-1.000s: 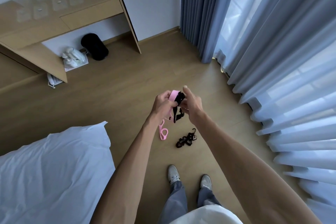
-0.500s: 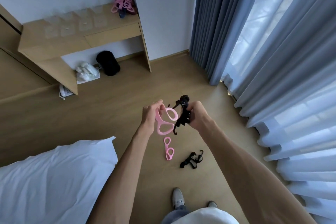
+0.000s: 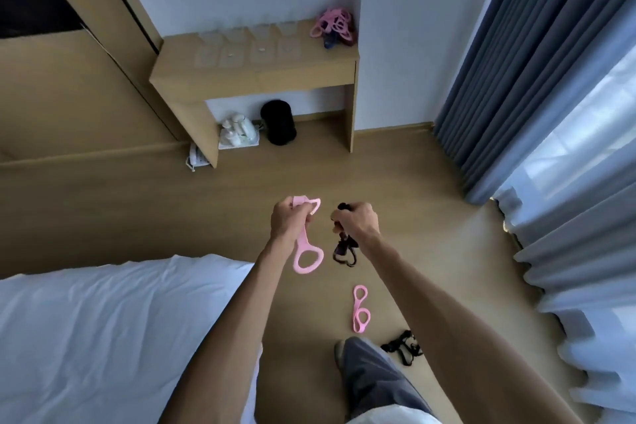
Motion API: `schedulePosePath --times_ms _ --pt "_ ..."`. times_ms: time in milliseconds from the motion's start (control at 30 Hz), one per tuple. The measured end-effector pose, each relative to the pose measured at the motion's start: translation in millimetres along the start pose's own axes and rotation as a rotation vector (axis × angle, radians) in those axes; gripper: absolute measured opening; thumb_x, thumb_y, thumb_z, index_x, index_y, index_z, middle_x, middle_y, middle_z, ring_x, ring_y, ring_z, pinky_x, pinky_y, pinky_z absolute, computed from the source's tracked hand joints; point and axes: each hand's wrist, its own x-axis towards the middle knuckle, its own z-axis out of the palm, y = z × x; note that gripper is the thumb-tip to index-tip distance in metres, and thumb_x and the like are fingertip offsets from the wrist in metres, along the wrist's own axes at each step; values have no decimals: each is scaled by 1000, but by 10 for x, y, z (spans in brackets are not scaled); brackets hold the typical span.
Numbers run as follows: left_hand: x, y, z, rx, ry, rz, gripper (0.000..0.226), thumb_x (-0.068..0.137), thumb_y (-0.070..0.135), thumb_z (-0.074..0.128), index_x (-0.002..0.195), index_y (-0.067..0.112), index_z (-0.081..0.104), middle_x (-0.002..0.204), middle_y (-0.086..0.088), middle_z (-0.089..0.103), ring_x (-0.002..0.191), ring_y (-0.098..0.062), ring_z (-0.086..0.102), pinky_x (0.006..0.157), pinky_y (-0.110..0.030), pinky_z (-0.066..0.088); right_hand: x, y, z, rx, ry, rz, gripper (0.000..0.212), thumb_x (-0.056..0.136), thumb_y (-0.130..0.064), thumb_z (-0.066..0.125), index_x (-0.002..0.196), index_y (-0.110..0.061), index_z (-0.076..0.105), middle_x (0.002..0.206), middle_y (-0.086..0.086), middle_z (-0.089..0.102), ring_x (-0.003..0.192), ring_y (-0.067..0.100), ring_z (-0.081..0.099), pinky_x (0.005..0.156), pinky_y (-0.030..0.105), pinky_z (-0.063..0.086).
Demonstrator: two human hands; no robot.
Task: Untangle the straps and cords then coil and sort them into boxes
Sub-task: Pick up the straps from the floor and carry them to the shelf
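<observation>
Left hand (image 3: 288, 221) grips the top loop of a pink strap (image 3: 305, 244); its lower ring hangs free below the fist. Right hand (image 3: 356, 222) is curled round a black strap (image 3: 344, 251), which dangles in a loose bunch under the wrist. The two hands are apart now, a clear gap between them, and the pink and black pieces no longer touch. Half a second ago the hands were closer, with the pink loops just beside the black bundle; a second ago both pieces were bunched together between the hands.

On the wooden floor (image 3: 241, 203) a second pink strap (image 3: 360, 309) lies flat, and near it, closer to the person's leg, a second black strap (image 3: 403, 351) lies in a tangle. Both sit in the same spots relative to each other as before.

The camera view has tilted up: the desk (image 3: 261, 79) now sits mid-frame and more wall shows. On the desk top are clear boxes (image 3: 247, 46) in rows, and at its right end a pile of pink straps (image 3: 333, 24). Under the desk: a black cylinder (image 3: 278, 122) and white bottles on a tray (image 3: 238, 132). White bedding (image 3: 103, 327) fills lower left, grey curtain (image 3: 509, 79) on the right.
</observation>
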Motion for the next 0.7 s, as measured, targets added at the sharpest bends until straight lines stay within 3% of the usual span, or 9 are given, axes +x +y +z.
schedulePosePath --times_ms 133,200,300,367,467,500,567,700 --pt "435 139 -362 67 70 31 31 76 7 66 52 18 51 37 16 45 43 -7 44 36 -14 28 397 -378 425 -274 -67 -40 4 69 -10 61 68 -9 64 56 0 59 52 20 55 42 16 36" --pt "705 255 -545 122 70 23 26 77 1 60 55 13 54 40 13 48 34 -6 47 31 -13 29 685 -575 659 -341 -84 -55 9 68 -13 62 73 -6 65 67 4 67 63 24 63 49 18 44" --pt "1179 381 -817 195 73 24 16 75 5 55 64 9 65 55 5 66 42 -4 63 39 -22 51 1117 -902 1009 -447 -68 -100 16 76 -17 67 89 -7 66 87 10 71 83 32 68 61 29 50" --pt "1537 467 -994 231 89 15 18 72 10 51 65 9 68 56 -1 70 49 -20 70 44 -40 58 1363 -1166 1202 -499 -40 -135 18 83 -18 65 100 -10 63 93 11 68 86 33 66 63 32 48" --pt "2064 657 -1220 347 227 69 19 64 19 48 61 6 61 53 -7 62 44 -27 61 44 -30 54 1684 -1621 1411 -537 45 -204 10 86 -12 58 95 -14 62 84 7 62 76 31 59 59 30 45" --pt "2221 738 -1277 389 264 112 21 64 22 46 61 5 57 55 -8 61 45 -25 55 45 -23 44 1764 -1768 1464 -544 73 -221 9 86 -11 57 93 -13 63 82 7 61 75 32 60 57 30 46" --pt "2535 896 -1362 428 309 186 23 67 27 44 59 7 54 53 -1 60 47 -19 48 46 -27 36 1943 -2029 1551 -558 114 -265 15 86 -11 56 97 -12 66 84 10 64 78 35 63 62 33 50" --pt "3008 1374 -1452 422 292 243 21 72 33 49 69 21 66 66 15 71 54 -14 63 50 -27 49 2382 -2550 1590 -536 145 -320 22 85 -12 57 106 -12 65 93 13 67 80 35 62 70 39 54"
